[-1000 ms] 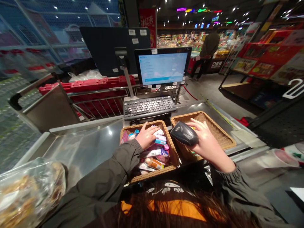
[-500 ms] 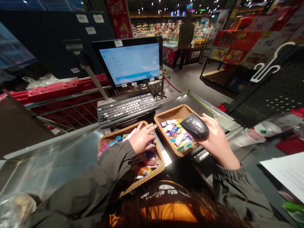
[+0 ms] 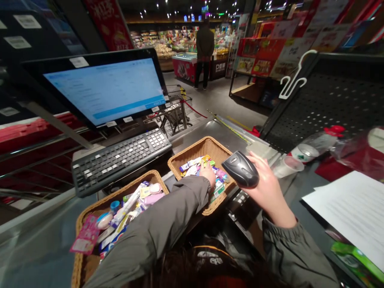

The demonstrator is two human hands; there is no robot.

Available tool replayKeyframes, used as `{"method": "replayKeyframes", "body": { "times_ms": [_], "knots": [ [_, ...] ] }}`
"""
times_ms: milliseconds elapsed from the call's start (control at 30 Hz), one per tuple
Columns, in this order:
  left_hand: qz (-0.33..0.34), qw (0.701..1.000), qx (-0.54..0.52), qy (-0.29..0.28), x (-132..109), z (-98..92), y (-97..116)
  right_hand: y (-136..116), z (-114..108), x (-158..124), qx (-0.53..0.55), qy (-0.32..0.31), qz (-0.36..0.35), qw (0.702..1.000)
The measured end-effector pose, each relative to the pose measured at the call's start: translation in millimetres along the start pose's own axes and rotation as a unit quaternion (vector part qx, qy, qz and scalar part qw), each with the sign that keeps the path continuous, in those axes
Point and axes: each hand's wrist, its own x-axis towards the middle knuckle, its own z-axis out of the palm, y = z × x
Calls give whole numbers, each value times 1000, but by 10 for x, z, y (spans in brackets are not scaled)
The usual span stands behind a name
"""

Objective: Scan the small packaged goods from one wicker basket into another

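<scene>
My right hand [image 3: 265, 185] holds a black handheld barcode scanner [image 3: 241, 169] over the right edge of a wicker basket [image 3: 211, 146]. Inside that basket, my left hand [image 3: 207, 174] reaches among small colourful packets [image 3: 192, 166]. Its fingers are bent down and partly hidden, so what they grip cannot be made out. A small purple item [image 3: 221, 175] lies just right of the fingers. The left sleeve crosses a second wicker basket [image 3: 81, 218], which holds tubes, packets, a blue-capped container [image 3: 115, 206] and a pink package [image 3: 87, 236].
A black keyboard [image 3: 123, 160] and a lit monitor [image 3: 105, 92] stand behind the baskets. To the right are a plastic cup [image 3: 288, 166], printed papers [image 3: 348, 204] and a perforated black panel [image 3: 333, 104] with white hooks. A person [image 3: 205, 52] stands farther back.
My left hand has gone from above the left basket into the right basket. The scanner stays in my right hand. The view has turned, showing more of the left basket's contents.
</scene>
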Motion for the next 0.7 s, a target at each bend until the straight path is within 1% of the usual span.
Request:
{"method": "replayKeyframes", "body": {
  "times_ms": [67,133,300,433,567,700],
  "knots": [
    [1,1000,-1,-12,66,96,61,49,-28,-12,-1,1,8,1000],
    [1,1000,-1,-22,105,164,75,94,-49,-26,-4,2,18,1000],
    [-13,998,-13,-56,183,241,-7,154,-74,-31,-7,9,31,999],
    [-30,996,-29,-79,199,277,-62,138,-80,-10,-5,15,26,1000],
    [-34,996,-30,-82,194,306,-54,83,-86,4,-9,20,20,1000],
    [-21,998,-13,-63,176,301,-8,35,-112,-20,-14,18,14,1000]
  ]
}}
